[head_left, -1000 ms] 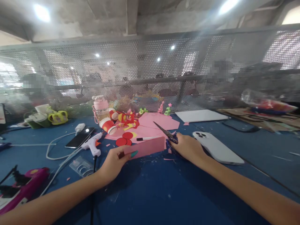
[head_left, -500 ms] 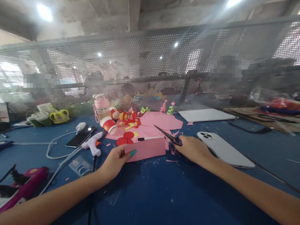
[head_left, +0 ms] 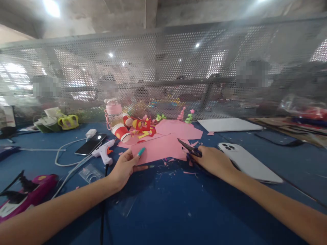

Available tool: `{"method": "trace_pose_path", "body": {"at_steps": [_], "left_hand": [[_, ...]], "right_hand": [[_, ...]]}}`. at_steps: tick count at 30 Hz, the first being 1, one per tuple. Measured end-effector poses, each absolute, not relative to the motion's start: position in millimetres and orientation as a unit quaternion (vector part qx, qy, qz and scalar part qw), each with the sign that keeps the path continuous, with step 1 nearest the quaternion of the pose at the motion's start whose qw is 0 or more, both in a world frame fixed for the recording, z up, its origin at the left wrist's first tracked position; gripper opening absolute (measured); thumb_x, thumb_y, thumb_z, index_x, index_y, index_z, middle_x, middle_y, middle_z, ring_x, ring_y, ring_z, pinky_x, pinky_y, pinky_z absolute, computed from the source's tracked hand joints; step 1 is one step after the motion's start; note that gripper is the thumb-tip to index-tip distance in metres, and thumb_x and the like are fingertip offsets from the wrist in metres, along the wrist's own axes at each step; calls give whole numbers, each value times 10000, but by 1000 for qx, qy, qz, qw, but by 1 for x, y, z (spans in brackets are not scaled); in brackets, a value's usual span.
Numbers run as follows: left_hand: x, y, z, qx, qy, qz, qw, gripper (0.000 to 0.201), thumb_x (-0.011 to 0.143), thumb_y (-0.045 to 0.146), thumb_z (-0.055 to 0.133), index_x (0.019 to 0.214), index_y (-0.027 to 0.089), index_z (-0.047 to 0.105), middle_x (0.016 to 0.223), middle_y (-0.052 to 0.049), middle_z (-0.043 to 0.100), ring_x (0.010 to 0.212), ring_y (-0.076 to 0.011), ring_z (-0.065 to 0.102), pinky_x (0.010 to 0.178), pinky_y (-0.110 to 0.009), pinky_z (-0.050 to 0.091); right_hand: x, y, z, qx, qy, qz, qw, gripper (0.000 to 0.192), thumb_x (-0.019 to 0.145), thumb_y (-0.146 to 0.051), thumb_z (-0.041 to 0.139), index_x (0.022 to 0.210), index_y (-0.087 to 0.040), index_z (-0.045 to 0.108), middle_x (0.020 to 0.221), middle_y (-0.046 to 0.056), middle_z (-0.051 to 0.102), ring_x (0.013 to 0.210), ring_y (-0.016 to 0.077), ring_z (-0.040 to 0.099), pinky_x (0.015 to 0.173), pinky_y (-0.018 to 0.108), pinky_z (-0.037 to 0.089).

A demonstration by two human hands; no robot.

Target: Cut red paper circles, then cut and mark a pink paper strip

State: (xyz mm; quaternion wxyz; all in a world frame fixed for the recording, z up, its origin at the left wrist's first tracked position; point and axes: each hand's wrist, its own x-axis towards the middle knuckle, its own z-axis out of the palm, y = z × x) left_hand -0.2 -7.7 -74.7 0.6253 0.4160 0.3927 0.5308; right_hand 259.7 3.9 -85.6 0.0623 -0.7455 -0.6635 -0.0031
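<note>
Looking past the mesh screen (head_left: pixel 163 68), you get only blurred shapes of other people, and the clutter by the pink bottle (head_left: pixel 113 112) is too small to sort out. Your right hand (head_left: pixel 213 160) covers the scissors' handles, so only the blades show; the scissors (head_left: pixel 188 148) lie low over the blue table (head_left: pixel 163 204), blades parted a little, tips pointing at the pink sheet (head_left: pixel 160 149). That hand is closed around the handles. Your left hand (head_left: pixel 125 167) pinches the sheet's near left corner, thumb on top with its teal nail showing, fingers underneath and mostly hidden. The sheet rests flat-ish on the table between your two hands, its far edge against other pink paper. A white phone (head_left: pixel 249 163) lies just right of your right hand, and a glue gun (head_left: pixel 104 153) left of your left. Half a second ago the sheet stood up facing you as a narrow strip; it has since tipped down and away, and the red circles behind it are now covered
</note>
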Motion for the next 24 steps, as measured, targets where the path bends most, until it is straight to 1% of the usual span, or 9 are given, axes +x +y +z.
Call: {"method": "trace_pose_path", "body": {"at_steps": [3,5,8,12,15,19,21,24], "left_hand": [[1,-7,-74,403,401,525,634,172,664,115,763,796,145,657,735,8,686,631,-124,634,559,-249,573],[0,-6,-75,404,403,519,637,164,665,120,764,786,144,657,726,1,690,633,-128,640,564,-243,565],[0,-5,-78,421,400,509,636,206,631,170,800,779,146,659,729,-10,701,647,-140,652,589,-247,556],[-1,-4,-82,459,399,493,623,290,588,252,830,817,162,677,777,-19,724,702,-150,664,653,-257,544],[-1,-5,-82,503,402,465,608,310,568,209,827,842,164,688,809,-11,727,744,-135,659,711,-232,516],[-1,-6,-81,537,434,439,575,352,561,124,801,886,165,671,822,17,705,706,-108,633,679,-209,489],[-1,-6,-81,544,439,434,569,356,572,123,790,901,166,661,817,21,697,708,-108,627,682,-212,487],[-1,-6,-82,561,432,427,562,295,606,175,774,880,165,665,823,6,698,728,-126,629,694,-231,486]], "right_hand": [[261,4,-88,-741,-668,-15,72,379,885,-451,411,816,-165,650,820,158,731,822,318,691,556,301,393],[261,5,-90,-741,-667,-22,72,367,879,-451,424,814,-170,651,816,150,733,817,314,692,550,298,389],[262,6,-92,-742,-666,-28,66,343,877,-431,433,812,-176,653,815,144,735,809,312,692,538,293,381],[262,6,-90,-742,-668,-15,63,376,885,-443,406,811,-171,655,814,153,730,823,314,691,550,295,390],[260,4,-86,-747,-662,-9,53,390,888,-448,401,848,-157,657,861,165,727,860,320,684,575,300,398],[259,1,-82,-749,-661,-8,41,382,897,-424,389,882,-151,655,885,166,725,877,313,682,579,294,393],[259,1,-82,-748,-662,-12,42,381,897,-423,388,874,-153,655,880,164,726,870,309,683,571,291,388],[259,2,-83,-747,-663,-13,44,379,895,-431,393,865,-156,653,871,159,727,864,306,684,565,289,385]]}}
